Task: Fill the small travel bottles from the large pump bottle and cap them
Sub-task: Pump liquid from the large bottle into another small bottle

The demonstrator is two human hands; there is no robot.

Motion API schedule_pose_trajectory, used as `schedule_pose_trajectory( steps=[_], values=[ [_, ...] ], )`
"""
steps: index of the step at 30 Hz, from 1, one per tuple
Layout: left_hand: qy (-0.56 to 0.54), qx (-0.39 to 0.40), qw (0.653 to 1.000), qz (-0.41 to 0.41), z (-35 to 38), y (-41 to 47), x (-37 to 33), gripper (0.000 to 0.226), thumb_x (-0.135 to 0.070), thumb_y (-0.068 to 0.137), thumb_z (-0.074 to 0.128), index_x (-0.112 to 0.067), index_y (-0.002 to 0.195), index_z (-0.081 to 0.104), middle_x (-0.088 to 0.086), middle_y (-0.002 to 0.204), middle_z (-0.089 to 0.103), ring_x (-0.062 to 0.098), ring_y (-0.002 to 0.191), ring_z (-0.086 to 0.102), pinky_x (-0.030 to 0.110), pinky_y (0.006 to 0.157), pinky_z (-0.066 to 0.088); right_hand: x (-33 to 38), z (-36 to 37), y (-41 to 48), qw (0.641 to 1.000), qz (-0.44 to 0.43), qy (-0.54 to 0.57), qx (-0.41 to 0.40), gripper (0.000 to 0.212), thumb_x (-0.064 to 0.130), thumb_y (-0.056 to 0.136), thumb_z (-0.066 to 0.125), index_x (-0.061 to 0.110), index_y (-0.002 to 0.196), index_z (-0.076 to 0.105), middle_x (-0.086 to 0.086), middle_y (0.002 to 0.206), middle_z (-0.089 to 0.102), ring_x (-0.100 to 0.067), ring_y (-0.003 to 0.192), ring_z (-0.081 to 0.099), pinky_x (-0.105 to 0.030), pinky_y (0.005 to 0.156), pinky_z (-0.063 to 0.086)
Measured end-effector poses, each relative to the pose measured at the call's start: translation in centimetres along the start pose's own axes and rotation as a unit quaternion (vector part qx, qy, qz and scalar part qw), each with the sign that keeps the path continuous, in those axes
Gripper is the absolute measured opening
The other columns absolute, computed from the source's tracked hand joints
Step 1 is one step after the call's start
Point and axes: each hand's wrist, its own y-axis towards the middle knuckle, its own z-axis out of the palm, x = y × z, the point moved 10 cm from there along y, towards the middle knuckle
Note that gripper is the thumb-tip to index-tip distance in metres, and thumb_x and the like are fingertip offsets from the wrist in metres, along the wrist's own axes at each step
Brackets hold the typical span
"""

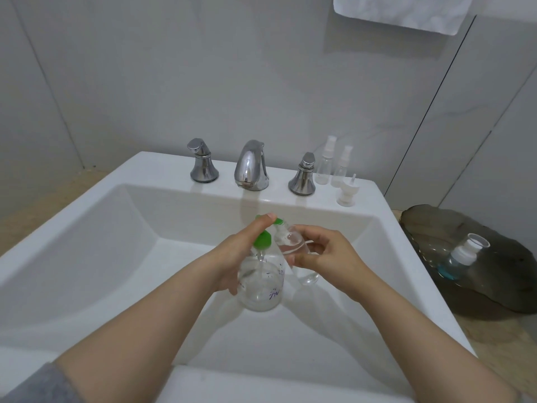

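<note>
Over sink: left hand grips pump bottle, finger on green pump; right hand pinches tilted travel bottle at nozzle.

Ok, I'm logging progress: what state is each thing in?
Pump bottle: gripped by left hand, finger on pump head.
Small bottle: uncapped, tilted, mouth at the nozzle, held by right hand.
Two spray bottles: capped, upright on sink ledge.
Loose spray cap: off, standing on ledge.
Tap: no water running.
Blue-liquid bottle: capped, on dark tray.
</note>
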Motion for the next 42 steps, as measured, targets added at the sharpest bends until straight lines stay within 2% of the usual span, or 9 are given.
schedule_pose_trajectory(
  steps=[9,13,15,18,25,30,33,38,42],
  values=[
    [0.0,0.005,1.0,-0.007,0.2,0.3,0.2,0.103,-0.085,0.044,0.06,-0.036,0.134,0.056,0.003,0.141,0.055,0.037,0.125,0.052,0.067,0.113,0.022,0.1,-0.2,0.0,1.0,-0.007,0.003,-0.007,0.044,0.001,0.074,0.074,0.036,0.101,0.072,0.008,0.102,0.073,-0.015,0.096,0.068,-0.043,0.094,0.054],
    [-0.006,0.01,1.0,0.004,0.3,0.0,-0.1,0.066,-0.075,0.076,0.057,-0.034,0.127,0.06,0.001,0.126,0.062,0.031,0.112,0.058,0.061,0.111,0.028,0.1,-0.1,0.0,1.0,-0.009,-0.002,-0.007,0.044,0.003,0.074,0.074,0.04,0.098,0.072,0.008,0.101,0.073,-0.016,0.096,0.068,-0.044,0.094,0.053],
    [0.002,0.007,1.0,0.01,0.2,-0.3,-0.4,0.053,-0.067,0.083,0.055,-0.029,0.119,0.064,0.0,0.11,0.064,0.027,0.097,0.06,0.047,0.095,0.038,0.0,-0.2,0.0,1.0,-0.008,-0.013,-0.012,0.044,0.003,0.074,0.074,0.042,0.096,0.072,0.009,0.1,0.073,-0.014,0.092,0.068,-0.044,0.092,0.054],
    [0.015,0.01,1.0,0.015,0.0,-0.7,-0.8,0.04,-0.059,0.086,0.056,-0.024,0.102,0.067,0.002,0.092,0.059,0.025,0.078,0.055,0.034,0.069,0.031,-0.2,0.1,-0.1,1.0,-0.002,-0.022,-0.004,0.041,0.004,0.074,0.075,0.036,0.098,0.073,0.007,0.099,0.073,-0.013,0.09,0.068,-0.045,0.09,0.055],
    [0.011,0.001,1.0,0.019,0.0,-0.9,-0.9,0.034,-0.055,0.09,0.054,-0.023,0.095,0.064,0.001,0.084,0.057,0.021,0.067,0.053,0.029,0.061,0.028,-0.1,0.2,-0.2,1.0,0.003,-0.018,0.001,0.041,0.001,0.075,0.074,0.036,0.097,0.073,0.007,0.097,0.074,-0.014,0.09,0.068,-0.042,0.092,0.055],
    [0.009,0.007,1.0,0.021,0.1,-0.8,-0.8,0.041,-0.06,0.087,0.056,-0.023,0.101,0.065,0.002,0.09,0.06,0.023,0.074,0.056,0.033,0.068,0.032,-0.2,0.2,-0.1,1.0,0.002,-0.014,0.001,0.043,0.003,0.074,0.074,0.036,0.101,0.072,0.009,0.099,0.073,-0.014,0.093,0.068,-0.043,0.093,0.054],
    [0.005,0.02,1.0,0.019,0.2,-0.5,-0.6,0.051,-0.069,0.082,0.055,-0.026,0.108,0.067,0.002,0.099,0.067,0.029,0.091,0.062,0.041,0.089,0.039,-0.3,0.1,0.1,1.0,0.001,0.002,-0.003,0.043,0.001,0.075,0.074,0.033,0.103,0.072,0.006,0.1,0.074,-0.016,0.094,0.069,-0.044,0.095,0.053],
    [0.002,0.018,1.0,0.017,0.3,-0.3,-0.6,0.05,-0.071,0.085,0.047,-0.033,0.114,0.065,-0.002,0.106,0.067,0.027,0.101,0.061,0.055,0.109,0.031,-0.1,0.1,0.2,1.0,-0.009,0.009,-0.003,0.043,0.0,0.075,0.074,0.032,0.104,0.072,0.004,0.102,0.074,-0.019,0.096,0.069,-0.044,0.096,0.053],
    [0.003,0.013,1.0,0.016,0.2,-0.7,-0.8,0.051,-0.068,0.086,0.049,-0.029,0.115,0.064,0.001,0.104,0.064,0.024,0.089,0.061,0.043,0.09,0.039,-0.1,0.1,0.1,1.0,-0.011,0.006,-0.001,0.042,0.001,0.076,0.074,0.034,0.103,0.072,0.005,0.101,0.074,-0.019,0.096,0.068,-0.044,0.095,0.053]
  ],
)
